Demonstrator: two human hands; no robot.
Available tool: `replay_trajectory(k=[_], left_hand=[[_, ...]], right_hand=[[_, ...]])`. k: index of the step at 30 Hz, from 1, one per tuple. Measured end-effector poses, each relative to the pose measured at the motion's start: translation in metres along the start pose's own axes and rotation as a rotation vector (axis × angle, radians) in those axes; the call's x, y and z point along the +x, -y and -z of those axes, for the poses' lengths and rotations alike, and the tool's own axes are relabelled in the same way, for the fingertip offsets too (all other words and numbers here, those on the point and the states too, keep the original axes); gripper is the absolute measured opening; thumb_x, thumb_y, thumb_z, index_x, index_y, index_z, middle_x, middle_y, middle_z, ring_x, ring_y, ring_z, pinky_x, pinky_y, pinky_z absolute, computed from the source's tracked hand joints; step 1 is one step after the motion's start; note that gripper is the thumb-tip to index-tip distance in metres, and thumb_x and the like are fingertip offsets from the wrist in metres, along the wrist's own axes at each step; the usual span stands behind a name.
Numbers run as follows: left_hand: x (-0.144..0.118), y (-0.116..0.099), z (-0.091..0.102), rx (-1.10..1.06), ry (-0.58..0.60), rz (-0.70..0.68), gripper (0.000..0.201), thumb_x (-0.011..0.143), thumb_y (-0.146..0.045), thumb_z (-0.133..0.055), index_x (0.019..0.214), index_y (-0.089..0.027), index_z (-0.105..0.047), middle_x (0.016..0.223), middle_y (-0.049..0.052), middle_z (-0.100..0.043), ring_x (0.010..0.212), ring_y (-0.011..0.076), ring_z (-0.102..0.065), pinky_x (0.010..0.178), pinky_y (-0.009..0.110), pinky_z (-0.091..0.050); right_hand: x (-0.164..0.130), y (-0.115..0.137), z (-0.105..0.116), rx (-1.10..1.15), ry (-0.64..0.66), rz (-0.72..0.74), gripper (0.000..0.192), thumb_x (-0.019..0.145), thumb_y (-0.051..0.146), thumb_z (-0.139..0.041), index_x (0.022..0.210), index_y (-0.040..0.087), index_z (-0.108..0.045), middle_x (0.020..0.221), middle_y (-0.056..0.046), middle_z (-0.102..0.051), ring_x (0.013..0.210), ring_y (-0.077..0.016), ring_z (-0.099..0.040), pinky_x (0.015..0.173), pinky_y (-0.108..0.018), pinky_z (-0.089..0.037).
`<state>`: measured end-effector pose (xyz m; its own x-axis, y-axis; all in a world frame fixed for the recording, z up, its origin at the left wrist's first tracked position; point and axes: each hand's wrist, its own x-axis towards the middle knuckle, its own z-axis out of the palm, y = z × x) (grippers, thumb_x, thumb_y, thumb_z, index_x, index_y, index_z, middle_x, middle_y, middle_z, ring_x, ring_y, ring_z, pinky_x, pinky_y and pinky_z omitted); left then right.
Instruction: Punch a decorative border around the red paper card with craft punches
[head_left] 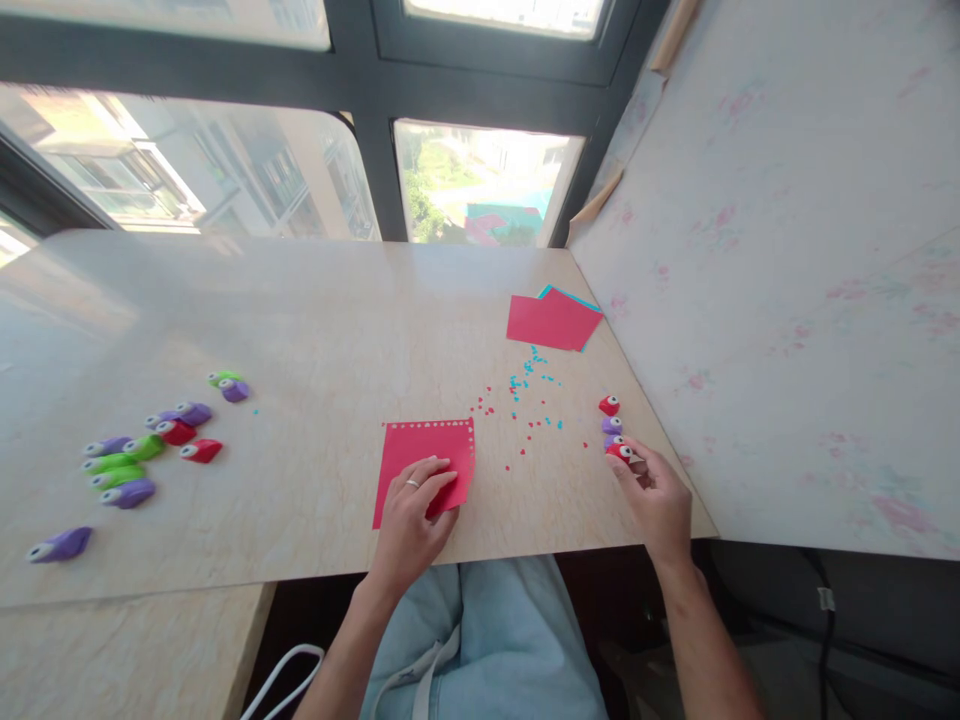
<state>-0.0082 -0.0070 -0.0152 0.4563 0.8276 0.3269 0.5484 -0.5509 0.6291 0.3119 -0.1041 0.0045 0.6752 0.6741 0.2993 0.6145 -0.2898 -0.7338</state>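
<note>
My left hand (416, 510) rests flat on the near right corner of a red paper sheet (418, 452) that has a row of small punched holes along its top edge. At the right edge of the table, my right hand (654, 490) has its fingertips on a small red paper punch (621, 451). Two purple punches (612, 426) and another red punch (609, 405) sit in a line just beyond it.
Red and blue paper dots (529, 400) are scattered between the sheet and a stack of red and blue sheets (553, 320). Several green, purple and red punches (142, 455) lie at the left. A window runs along the table's far edge, a wall along its right.
</note>
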Motion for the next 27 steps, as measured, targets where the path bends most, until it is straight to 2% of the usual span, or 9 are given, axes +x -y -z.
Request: replay_trajectory(k=[3, 8, 12, 16, 24, 27], left_hand=[[0.0, 0.001, 0.0, -0.002, -0.002, -0.002, 0.025, 0.086, -0.018, -0.059, 0.108, -0.023, -0.068, 0.122, 0.007, -0.068, 0.118, 0.0275, -0.058, 0.099, 0.047, -0.049], [0.001, 0.001, -0.001, 0.007, -0.01, -0.006, 0.026, 0.084, -0.015, -0.058, 0.107, -0.023, -0.069, 0.12, 0.008, -0.068, 0.117, 0.0273, -0.06, 0.098, 0.047, -0.051], [0.0, 0.001, -0.001, 0.009, -0.012, -0.003, 0.026, 0.084, -0.014, -0.058, 0.107, -0.023, -0.068, 0.12, 0.009, -0.068, 0.117, 0.0274, -0.06, 0.098, 0.047, -0.05], [0.0, 0.001, -0.002, 0.006, -0.018, -0.003, 0.026, 0.084, -0.014, -0.058, 0.106, -0.023, -0.068, 0.12, 0.008, -0.068, 0.117, 0.0275, -0.059, 0.098, 0.048, -0.05], [-0.001, -0.001, -0.002, -0.019, -0.008, 0.013, 0.027, 0.085, -0.011, -0.059, 0.108, -0.022, -0.068, 0.121, 0.008, -0.068, 0.118, 0.0275, -0.058, 0.099, 0.049, -0.05], [-0.002, -0.005, 0.0, -0.027, -0.008, 0.037, 0.029, 0.082, -0.009, -0.06, 0.106, -0.022, -0.068, 0.12, 0.009, -0.068, 0.117, 0.0273, -0.059, 0.099, 0.049, -0.05]], right_hand=[[-0.005, 0.003, -0.006, -0.027, 0.018, 0.077, 0.048, 0.084, 0.058, -0.065, 0.108, 0.017, -0.073, 0.086, -0.009, -0.072, 0.064, -0.0189, -0.06, 0.065, -0.034, -0.054], [-0.008, 0.002, -0.016, -0.015, 0.062, 0.098, 0.047, 0.086, 0.058, -0.062, 0.108, 0.018, -0.072, 0.093, -0.011, -0.074, 0.07, -0.0208, -0.065, 0.063, -0.034, -0.055], [-0.007, -0.001, -0.022, -0.029, 0.104, 0.143, 0.045, 0.086, 0.059, -0.062, 0.104, 0.019, -0.073, 0.096, -0.011, -0.075, 0.076, -0.0235, -0.068, 0.072, -0.038, -0.057], [-0.006, -0.002, -0.028, -0.055, 0.094, 0.2, 0.044, 0.088, 0.059, -0.059, 0.101, 0.02, -0.073, 0.098, -0.012, -0.075, 0.08, -0.0251, -0.068, 0.079, -0.041, -0.056], [0.003, -0.002, -0.038, -0.097, 0.066, 0.187, 0.052, 0.091, 0.059, -0.052, 0.11, 0.015, -0.072, 0.095, -0.013, -0.074, 0.068, -0.0231, -0.064, 0.072, -0.039, -0.055], [0.004, -0.002, -0.038, -0.117, 0.041, 0.234, 0.055, 0.091, 0.059, -0.052, 0.114, 0.013, -0.071, 0.096, -0.015, -0.074, 0.066, -0.0235, -0.064, 0.071, -0.04, -0.054]])
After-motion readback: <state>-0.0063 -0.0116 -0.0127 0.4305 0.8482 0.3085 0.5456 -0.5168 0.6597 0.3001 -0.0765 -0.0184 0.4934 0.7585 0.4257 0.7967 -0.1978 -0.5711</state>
